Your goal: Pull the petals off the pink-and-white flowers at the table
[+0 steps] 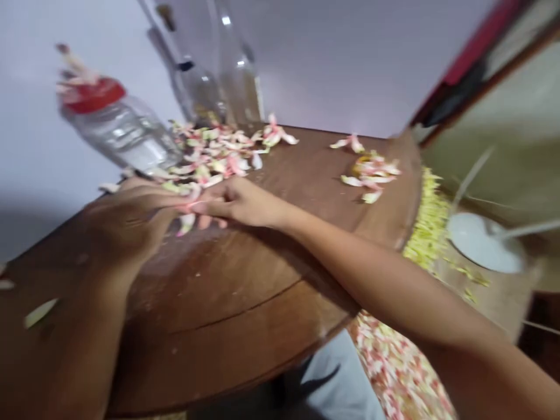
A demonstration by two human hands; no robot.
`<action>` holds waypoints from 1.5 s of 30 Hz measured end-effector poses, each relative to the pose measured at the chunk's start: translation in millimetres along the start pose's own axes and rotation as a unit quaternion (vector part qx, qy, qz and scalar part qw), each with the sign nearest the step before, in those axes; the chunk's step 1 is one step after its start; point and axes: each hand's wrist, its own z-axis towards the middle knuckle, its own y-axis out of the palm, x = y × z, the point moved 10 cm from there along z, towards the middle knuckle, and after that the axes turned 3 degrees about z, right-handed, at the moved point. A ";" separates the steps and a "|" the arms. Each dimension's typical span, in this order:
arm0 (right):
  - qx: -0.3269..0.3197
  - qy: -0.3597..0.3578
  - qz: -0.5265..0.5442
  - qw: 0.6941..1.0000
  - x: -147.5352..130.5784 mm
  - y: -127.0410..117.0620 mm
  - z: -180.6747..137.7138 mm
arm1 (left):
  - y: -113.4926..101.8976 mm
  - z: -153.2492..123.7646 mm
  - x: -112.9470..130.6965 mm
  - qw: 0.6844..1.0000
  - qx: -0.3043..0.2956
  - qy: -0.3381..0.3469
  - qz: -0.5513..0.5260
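My left hand (pixel 135 219), blurred, reaches over the wooden table with its fingers closed on a pink-and-white flower (pixel 187 223). My right hand (pixel 238 201) meets it there, thumb and fingers pinched on the same flower, so both hands almost touch. Part of the flower is hidden behind the fingers. Just beyond the hands lies a loose pile of pink-and-white flowers (pixel 223 154). Left of that pile, a clear jar with a red lid (pixel 131 131) appears tilted in the view, with more petals on its lid.
Two clear glass bottles (pixel 201 87) stand against the wall. A small flower cluster (pixel 371 169) lies at the table's (pixel 262 291) right side. Below the edge are yellow-green petals (pixel 426 227), a white round object (pixel 485 242) and many pink-and-white flowers (pixel 402 367). One pale petal (pixel 40 313) lies at left.
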 end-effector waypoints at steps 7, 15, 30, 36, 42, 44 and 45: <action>0.050 0.043 -0.081 0.994 -12.4 -6.6 -9.4 | -17.9 -14.2 -26.4 0.998 0.047 -0.037 0.003; 0.105 0.059 -0.115 0.986 -14.3 -6.9 -5.5 | -16.5 -17.0 -40.7 0.989 0.049 -0.107 -0.084; 0.240 0.030 -0.185 0.953 -28.4 -31.6 -19.5 | -3.4 -20.5 -58.1 0.976 0.010 -0.206 -0.072; 0.253 0.015 -0.147 0.956 -27.2 -31.8 -16.8 | 4.2 -28.8 -55.0 0.962 0.040 -0.245 -0.116; 0.276 0.012 -0.115 0.954 -26.1 -34.1 -20.6 | 10.8 -28.5 -55.1 0.951 0.020 -0.257 -0.172; 0.276 0.013 -0.106 0.955 -25.0 -34.0 -22.0 | 10.7 -27.7 -54.4 0.949 0.013 -0.256 -0.183; 0.275 0.016 -0.102 0.956 -24.0 -33.9 -22.3 | 11.0 -27.8 -54.2 0.948 0.008 -0.258 -0.185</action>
